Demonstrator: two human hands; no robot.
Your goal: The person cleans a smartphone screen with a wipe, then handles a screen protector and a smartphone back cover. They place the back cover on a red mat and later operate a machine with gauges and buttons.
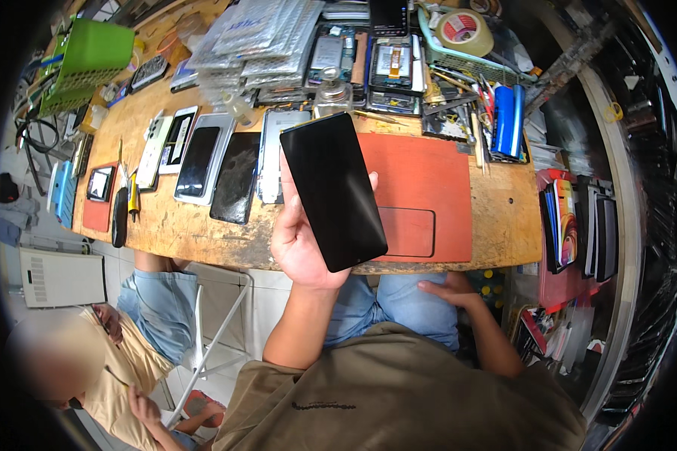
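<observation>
My left hand (308,248) is raised over the table's near edge, its palm up and its fingers closed round a black phone screen (335,192). The screen is dark, tilts to the left at its top, and carries a thin blue strip along its upper edge. A fingertip shows past its right side. Under it lies an orange-red work mat (421,173), on which a thin black rounded outline (433,233) is partly covered by the screen. On my right thigh rests my right hand (455,289), with thumb stretched out and nothing seen in it; its other fingers are partly hidden.
Several phones, including a cracked-looking black one (235,180), lie left of the mat. Behind stand a stack of bubble-wrap packs (256,45), a glass bottle (332,94) and a teal basket (496,68). A blue cylinder (508,120) is at right. Another person (128,338) sits at lower left.
</observation>
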